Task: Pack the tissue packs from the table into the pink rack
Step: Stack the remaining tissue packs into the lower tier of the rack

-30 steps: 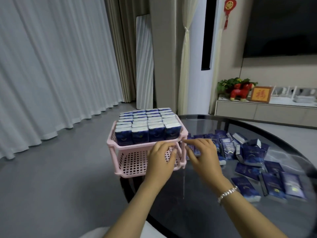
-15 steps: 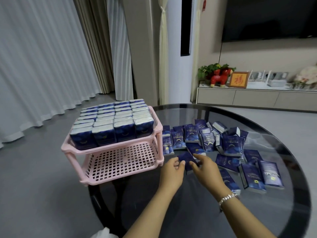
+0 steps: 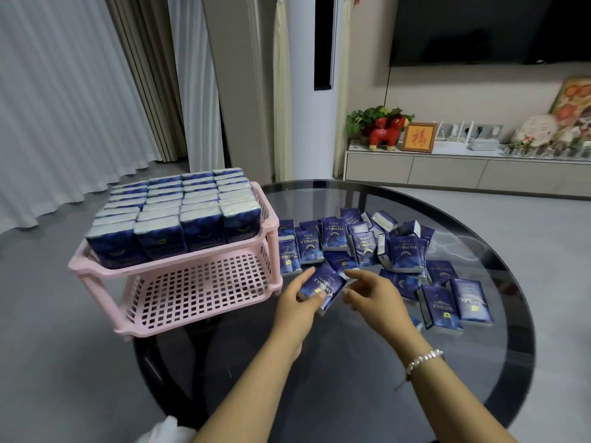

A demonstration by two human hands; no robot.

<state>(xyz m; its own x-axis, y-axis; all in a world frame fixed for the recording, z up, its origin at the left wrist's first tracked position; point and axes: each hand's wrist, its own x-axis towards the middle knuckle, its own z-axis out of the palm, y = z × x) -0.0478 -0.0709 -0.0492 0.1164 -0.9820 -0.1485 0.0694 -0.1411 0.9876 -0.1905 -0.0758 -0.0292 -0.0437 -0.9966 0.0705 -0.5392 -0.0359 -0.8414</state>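
Tissue pack [image 3: 321, 287], dark blue w/ "TWINKLE" print, sits in my left hand [image 3: 295, 306]: thumb on its near end, fingers curled round the far-left edge, pack lifted just above the glass table [image 3: 335, 362]. It's tilted, long side running near-left to far-right. My right hand [image 3: 372, 298] is just beside it on the right, fingers [image 3: 353, 276] loosely spread and bent, holding nothing, tips close to the pack's right edge but apart from it. Both forearms reach in from the near edge, left angling up from centre, right coming from the lower right w/ a beaded bracelet [image 3: 423, 359] at the wrist. Behind the hands, loose tissue packs [image 3: 406, 257] lie scattered on the table, some flat, some leaning on each other. To the left, pink rack [image 3: 179, 276] stands at the table's edge: top tier full of upright packs in rows, bottom mesh tier bare. TV cabinet [image 3: 447, 169] along the far wall.
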